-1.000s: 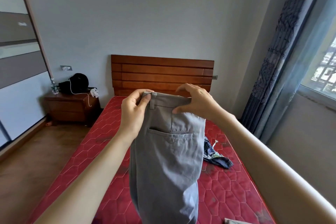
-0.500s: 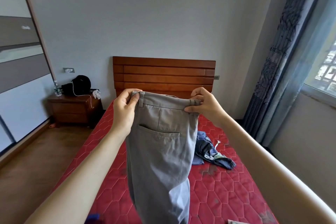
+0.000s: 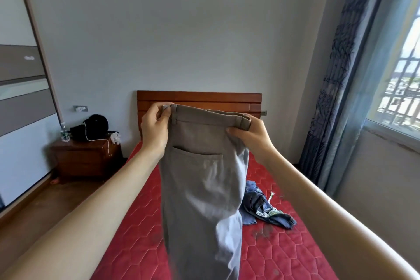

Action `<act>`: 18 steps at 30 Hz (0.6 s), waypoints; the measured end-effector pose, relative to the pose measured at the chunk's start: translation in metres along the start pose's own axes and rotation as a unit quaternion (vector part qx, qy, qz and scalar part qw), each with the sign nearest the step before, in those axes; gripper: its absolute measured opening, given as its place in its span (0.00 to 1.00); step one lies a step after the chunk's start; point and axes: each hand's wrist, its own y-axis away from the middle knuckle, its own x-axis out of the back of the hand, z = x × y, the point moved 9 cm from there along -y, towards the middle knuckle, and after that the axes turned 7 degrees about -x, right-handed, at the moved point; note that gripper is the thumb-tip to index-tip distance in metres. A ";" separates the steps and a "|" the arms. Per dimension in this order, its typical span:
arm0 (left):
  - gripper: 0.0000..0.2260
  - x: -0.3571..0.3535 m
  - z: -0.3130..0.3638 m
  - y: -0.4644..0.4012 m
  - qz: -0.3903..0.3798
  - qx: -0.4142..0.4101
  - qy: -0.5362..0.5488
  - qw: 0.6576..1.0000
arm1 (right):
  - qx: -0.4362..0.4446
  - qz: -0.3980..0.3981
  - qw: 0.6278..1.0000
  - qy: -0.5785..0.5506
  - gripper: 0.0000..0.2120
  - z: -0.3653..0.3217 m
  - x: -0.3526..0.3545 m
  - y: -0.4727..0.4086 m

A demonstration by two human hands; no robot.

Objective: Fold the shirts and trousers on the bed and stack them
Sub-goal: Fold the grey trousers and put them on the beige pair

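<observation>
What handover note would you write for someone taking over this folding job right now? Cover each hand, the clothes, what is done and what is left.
Left hand pinches one end of the waistband of the grey cotton trousers; right hand grips the other end. The trousers hang in the air above the red quilted mattress.
A crumpled blue denim garment lies unfolded on the mattress.
Done: no folded stack is visible.
Left: fold the trousers, fold the denim garment, stack them.

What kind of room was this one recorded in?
Most likely a home bedroom: a bed with a red quilted mattress and wooden headboard, a wooden nightstand beside it, and a curtained window.
</observation>
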 end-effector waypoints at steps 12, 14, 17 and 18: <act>0.06 -0.008 0.157 -0.019 -0.062 -0.085 0.037 0.994 | 0.110 0.071 0.991 0.032 0.10 -0.149 0.053 0.016; 0.05 -0.003 0.186 -0.003 -0.064 -0.133 0.037 0.988 | 0.136 0.084 0.987 0.007 0.08 -0.159 0.068 0.034; 0.05 -0.005 0.216 0.018 -0.067 -0.138 0.034 0.988 | 0.134 0.082 0.988 0.010 0.07 -0.175 0.087 0.062; 0.05 -0.006 0.227 0.027 -0.062 -0.138 0.037 0.988 | 0.137 0.078 0.988 0.005 0.07 -0.182 0.093 0.073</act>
